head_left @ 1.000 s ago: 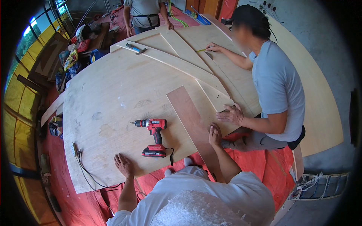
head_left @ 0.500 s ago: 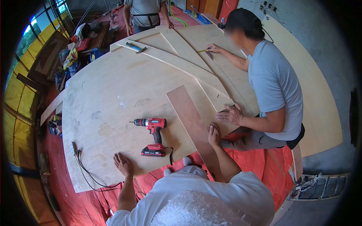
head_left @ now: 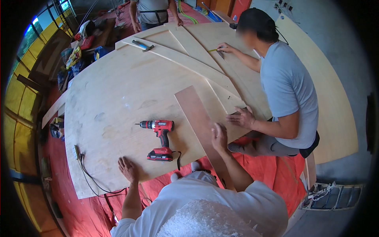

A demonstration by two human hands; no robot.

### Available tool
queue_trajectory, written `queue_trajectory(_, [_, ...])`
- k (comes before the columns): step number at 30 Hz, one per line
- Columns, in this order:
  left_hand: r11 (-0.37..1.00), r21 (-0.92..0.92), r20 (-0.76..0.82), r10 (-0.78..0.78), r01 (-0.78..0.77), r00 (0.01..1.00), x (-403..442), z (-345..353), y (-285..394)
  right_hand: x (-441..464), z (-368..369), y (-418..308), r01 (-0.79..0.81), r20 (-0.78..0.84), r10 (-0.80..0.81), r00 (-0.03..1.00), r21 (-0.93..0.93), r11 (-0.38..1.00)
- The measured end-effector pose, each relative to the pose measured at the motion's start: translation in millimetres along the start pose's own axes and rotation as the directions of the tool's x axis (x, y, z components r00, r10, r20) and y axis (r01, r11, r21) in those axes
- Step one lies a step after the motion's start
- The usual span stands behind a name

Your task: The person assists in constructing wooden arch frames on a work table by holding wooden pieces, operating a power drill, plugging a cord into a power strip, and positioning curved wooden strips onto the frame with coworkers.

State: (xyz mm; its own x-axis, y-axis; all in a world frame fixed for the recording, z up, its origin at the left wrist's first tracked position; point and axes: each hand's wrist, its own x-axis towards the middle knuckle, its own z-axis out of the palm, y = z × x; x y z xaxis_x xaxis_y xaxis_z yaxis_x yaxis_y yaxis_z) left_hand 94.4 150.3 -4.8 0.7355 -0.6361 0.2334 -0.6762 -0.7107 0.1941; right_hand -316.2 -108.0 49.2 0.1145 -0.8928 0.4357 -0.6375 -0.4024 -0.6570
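Note:
My left hand (head_left: pixel 128 169) lies flat on the near left part of the large plywood sheet (head_left: pixel 102 126), fingers stretched out. My right hand (head_left: pixel 219 137) is over the right edge of a reddish-brown plank (head_left: pixel 193 108), its fingers curled. Whether anything is inside those fingers is hidden. The plank slants across the sheet and runs past its near edge. Between my hands, a red and black cordless drill (head_left: pixel 161 136) rests on its side, bit toward the left.
Pale wooden strips form an angled frame (head_left: pixel 197 67) with a blue-handled hammer (head_left: pixel 143 46) on it. At right a co-worker (head_left: pixel 288 87) holds a yellow tape measure (head_left: pixel 214 50). Another person (head_left: pixel 152 12) stands beyond. A power strip with cable (head_left: pixel 75 152) lies left.
My right hand has shifted slightly left and up over the plank, and its pose has turned. My left hand stays on the sheet. The co-worker's hands barely move.

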Motion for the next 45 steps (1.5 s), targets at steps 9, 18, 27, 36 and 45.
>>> queue_trajectory(9, [0.999, 0.038, -0.002, 0.004, -0.004, 1.000, 1, 9, -6, -36, 81, -134, 0.467, 0.512, -0.528, 0.677, 0.256, 0.846])
queue_trajectory(18, [1.000, 0.022, -0.005, -0.003, 0.004, 1.000, 2, -4, 4, 42, 160, -123, 0.939, 0.662, -0.741, -0.112, 0.315, 0.140])
queue_trajectory(27, [1.000, 0.000, -0.013, -0.017, 0.017, 1.000, 1, -11, 10, 42, 200, -132, 0.777, 0.582, -0.708, -0.400, 0.625, 0.074])
queue_trajectory(36, [1.000, -0.015, -0.022, -0.003, 0.003, 1.000, 3, -10, 5, 68, 36, -267, -0.329, 0.749, -0.505, 0.429, 0.650, 0.685])
queue_trajectory(45, [0.846, -0.518, 0.239, 0.281, -0.123, 0.930, 3, -3, 9, 58, -24, -269, -0.620, 0.599, -0.209, 0.773, 0.782, -0.054])
